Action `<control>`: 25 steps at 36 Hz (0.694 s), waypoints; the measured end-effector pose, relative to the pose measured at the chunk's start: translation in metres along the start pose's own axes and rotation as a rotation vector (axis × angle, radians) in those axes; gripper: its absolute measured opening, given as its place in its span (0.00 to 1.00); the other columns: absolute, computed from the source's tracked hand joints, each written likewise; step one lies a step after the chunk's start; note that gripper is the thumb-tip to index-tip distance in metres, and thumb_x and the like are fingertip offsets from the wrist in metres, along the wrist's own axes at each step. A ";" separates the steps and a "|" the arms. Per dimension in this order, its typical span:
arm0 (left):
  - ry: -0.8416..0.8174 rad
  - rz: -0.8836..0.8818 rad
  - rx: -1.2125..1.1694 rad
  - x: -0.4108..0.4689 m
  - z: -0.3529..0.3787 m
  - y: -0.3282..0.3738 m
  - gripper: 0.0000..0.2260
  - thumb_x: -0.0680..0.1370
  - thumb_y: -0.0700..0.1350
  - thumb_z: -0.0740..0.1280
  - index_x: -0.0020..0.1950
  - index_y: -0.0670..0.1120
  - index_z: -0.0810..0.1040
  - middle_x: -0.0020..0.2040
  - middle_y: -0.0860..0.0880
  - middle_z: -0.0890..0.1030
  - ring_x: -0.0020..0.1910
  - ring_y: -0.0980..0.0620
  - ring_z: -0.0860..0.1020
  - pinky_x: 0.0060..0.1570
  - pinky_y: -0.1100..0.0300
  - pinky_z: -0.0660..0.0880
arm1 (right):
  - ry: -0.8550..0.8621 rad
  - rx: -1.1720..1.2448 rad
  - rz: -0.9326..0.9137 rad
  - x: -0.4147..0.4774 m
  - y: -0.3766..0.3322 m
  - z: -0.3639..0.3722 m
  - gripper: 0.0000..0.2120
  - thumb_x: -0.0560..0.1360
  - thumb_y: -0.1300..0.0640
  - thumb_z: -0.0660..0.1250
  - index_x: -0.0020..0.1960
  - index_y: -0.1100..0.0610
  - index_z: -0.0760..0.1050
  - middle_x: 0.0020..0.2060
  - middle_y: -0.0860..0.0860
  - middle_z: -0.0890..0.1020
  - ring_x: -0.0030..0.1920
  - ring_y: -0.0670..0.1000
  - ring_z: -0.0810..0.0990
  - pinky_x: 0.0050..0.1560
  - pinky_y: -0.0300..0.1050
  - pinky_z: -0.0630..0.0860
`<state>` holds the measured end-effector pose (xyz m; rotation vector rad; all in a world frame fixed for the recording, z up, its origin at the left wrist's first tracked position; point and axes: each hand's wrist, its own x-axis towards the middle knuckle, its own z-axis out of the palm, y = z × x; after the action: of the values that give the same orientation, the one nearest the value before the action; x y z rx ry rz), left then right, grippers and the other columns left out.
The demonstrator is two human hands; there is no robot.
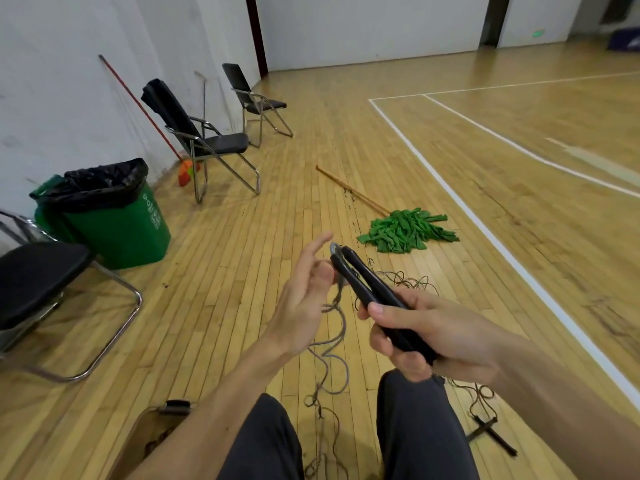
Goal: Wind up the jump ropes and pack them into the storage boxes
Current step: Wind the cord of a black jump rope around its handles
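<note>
Black rigid handles (367,292) gripped together by right hand (433,337); grey cord (344,325) likely limp, light, tangle-prone, best taken near handles; left hand (301,306) spread.

White printing is showing on the side of the green bin (114,233), a looped symbol above a few characters, but it is coming out too small and skewed to read. A small green sign (536,33) is glowing on the far wall, too blurred to make out.
</note>
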<state>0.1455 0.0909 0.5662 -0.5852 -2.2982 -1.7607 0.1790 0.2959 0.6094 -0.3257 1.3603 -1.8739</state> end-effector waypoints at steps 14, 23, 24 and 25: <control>0.081 -0.058 -0.370 0.020 0.022 0.020 0.24 0.83 0.54 0.46 0.46 0.39 0.74 0.31 0.55 0.74 0.27 0.58 0.72 0.27 0.67 0.70 | -0.193 0.075 0.080 0.005 0.008 0.002 0.06 0.80 0.50 0.66 0.55 0.51 0.75 0.34 0.52 0.73 0.32 0.52 0.81 0.38 0.48 0.80; 0.176 -0.054 -0.362 0.010 0.046 0.006 0.04 0.81 0.45 0.62 0.55 0.47 0.71 0.33 0.55 0.74 0.31 0.58 0.73 0.33 0.64 0.73 | 0.001 0.041 -0.005 0.017 0.003 0.003 0.09 0.80 0.52 0.65 0.57 0.54 0.70 0.31 0.50 0.66 0.24 0.45 0.61 0.24 0.36 0.61; 0.172 -0.078 -0.319 0.008 0.048 0.002 0.04 0.81 0.45 0.63 0.55 0.49 0.72 0.34 0.55 0.75 0.33 0.58 0.74 0.35 0.63 0.74 | 0.040 -0.007 -0.003 0.019 0.002 0.002 0.08 0.80 0.52 0.65 0.56 0.54 0.71 0.31 0.50 0.66 0.25 0.45 0.61 0.24 0.37 0.60; 0.168 -0.114 -0.314 0.008 0.047 0.001 0.03 0.82 0.44 0.63 0.54 0.51 0.73 0.34 0.56 0.76 0.33 0.58 0.75 0.37 0.62 0.75 | 0.082 -0.059 0.004 0.019 0.002 0.000 0.07 0.81 0.53 0.65 0.55 0.54 0.71 0.31 0.50 0.66 0.25 0.45 0.60 0.25 0.37 0.60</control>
<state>0.1426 0.1380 0.5569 -0.3412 -1.9946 -2.1553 0.1671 0.2820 0.6036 -0.2775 1.4722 -1.8642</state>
